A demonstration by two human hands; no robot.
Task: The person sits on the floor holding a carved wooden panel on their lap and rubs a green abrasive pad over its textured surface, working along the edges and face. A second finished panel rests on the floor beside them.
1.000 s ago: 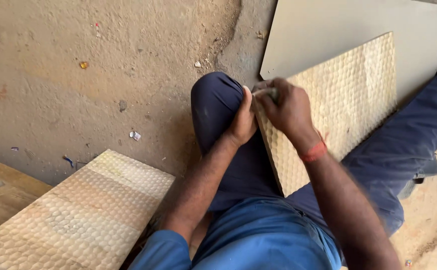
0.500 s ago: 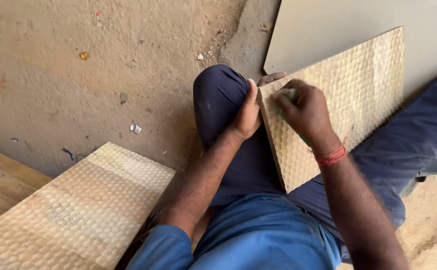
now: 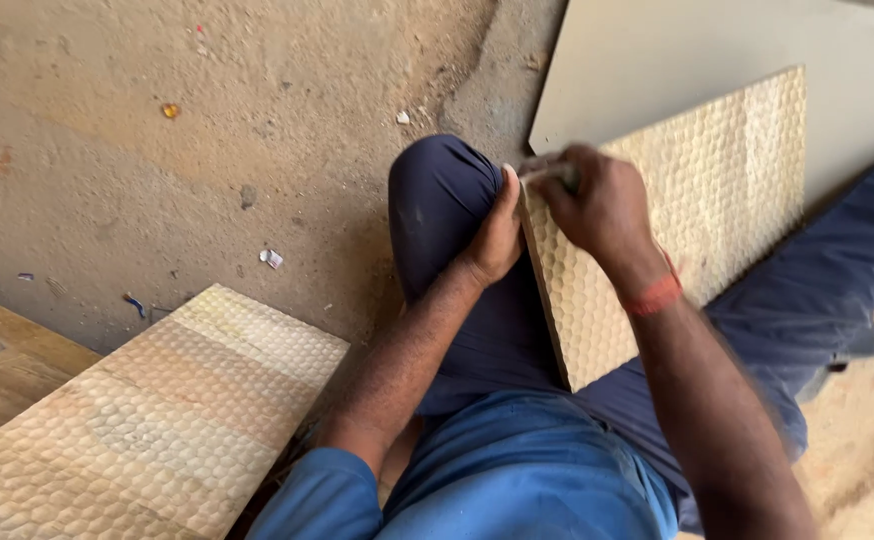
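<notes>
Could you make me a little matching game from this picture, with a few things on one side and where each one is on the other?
Things:
1. Left hand
2. Right hand
3. Second panel
4. Red band

Places:
A. flat on the ground at lower left
B. on the right wrist
C. against the edge of the held panel, by the knee
D. on top of the held panel, gripping a small tool

Pairs: 1-C, 2-D, 3-A, 4-B

The small grey tool in the right hand is blurred and mostly covered by the fingers; its kind is not clear. The second carved panel is cut by the bottom edge.
</notes>
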